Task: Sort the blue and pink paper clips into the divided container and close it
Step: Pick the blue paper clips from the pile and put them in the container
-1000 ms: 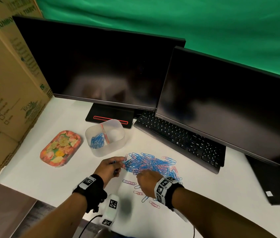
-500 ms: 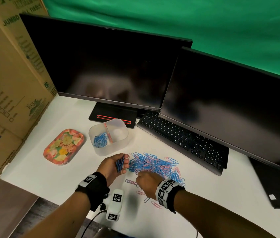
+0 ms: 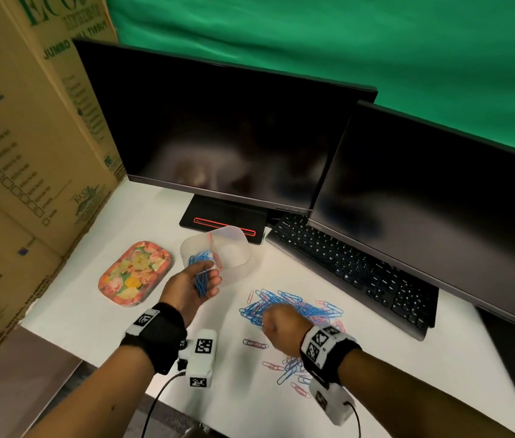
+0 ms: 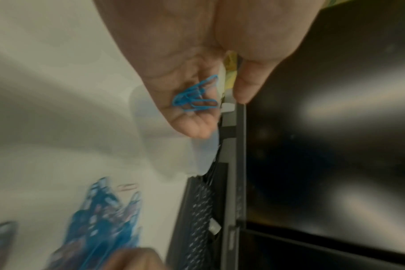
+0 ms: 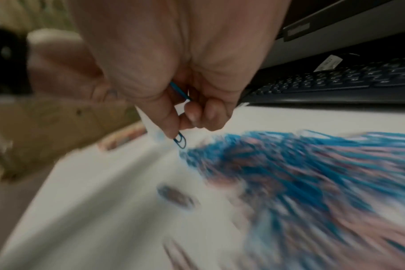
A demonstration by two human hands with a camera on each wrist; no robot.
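Left hand: the left hand [image 3: 191, 287] is held palm-up just in front of the container [image 3: 237, 263], fingers cupped around a bunch of blue clips [image 3: 202, 281]; the same bunch [image 4: 194, 98] is seen lying across the curled fingers in the left wrist view.
Right hand: the right hand [image 3: 281, 330] is lowered onto the near-left edge of the pile [image 3: 294, 308], and one blue clip [image 5: 180, 141] is pinched between thumb and forefinger.
Container: it stands open on the desk [image 3: 69, 311], split by a pink divider [image 3: 215, 251]; blue clips lie in the left compartment, while the right one appears bare.
Lid: the floral lid [image 3: 134, 273] lies flat to the left of the container, apart from it.
Key relation: the blue compartment lies directly beyond the left fingertips, slightly ahead and above; the held bunch's long axis runs roughly toward it. The left hand is judged much the nearer.
Step in hand: a drop of the held bunch into the left compartment is judged to be next.
Room: the near rim is unobstructed; the monitor base [image 3: 223, 221] and keyboard [image 3: 354, 273] close off the far side.
Risk: spill over the divider is possible.
Progress: early; most clips are unsorted, and loose ones [image 3: 284, 368] are scattered near the right wrist.
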